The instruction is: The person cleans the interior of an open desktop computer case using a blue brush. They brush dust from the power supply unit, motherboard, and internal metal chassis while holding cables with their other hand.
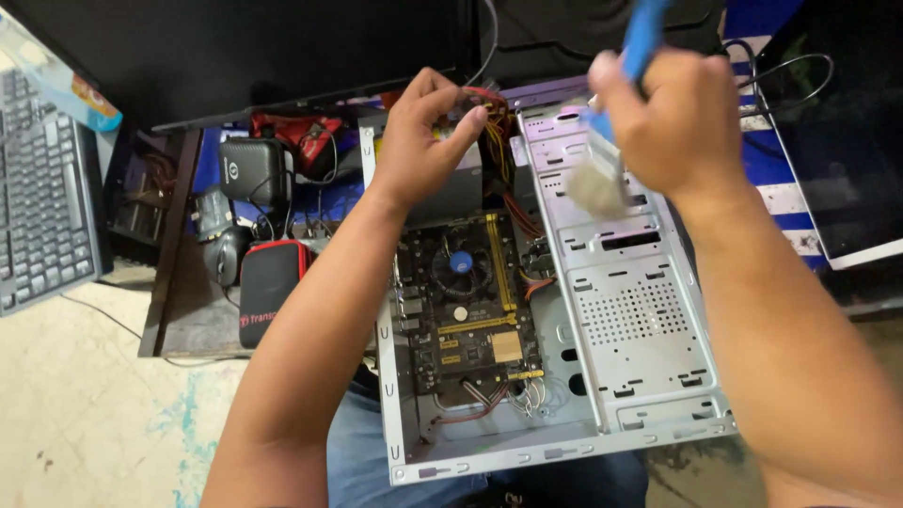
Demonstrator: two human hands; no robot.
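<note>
Resting across the person's lap, an open computer case (649,310) lies on its side, its grey perforated drive-bay panel facing up on the right and the dark motherboard (467,301) bare on the left. The board shows yellow slots, a round processor fan with a blue centre, and thin wires trailing off its near edge.

Further in, both forearms reach over the case. The left hand (419,141) sits at the far end of the board, its grip closed around a bundle of red and yellow cables (496,118) by the power supply, thumb and fingers pinching them together. The right hand (677,118) is above the drive-bay panel, its grip clamped on the blue handle of a paintbrush (611,141); the pale bristles point down and hang just above the metal, blurred, so I cannot tell whether they touch it.

Left of the case, a low dark worktop (188,315) carries a black and red box-shaped device (268,292), a black mouse (224,256), a black pouch (252,171) and tangled leads. A grey keyboard (42,198) lies at the far left edge. Beyond the hands stands a large black screen (254,52), and another dark panel (837,122) sits at the right.
</note>
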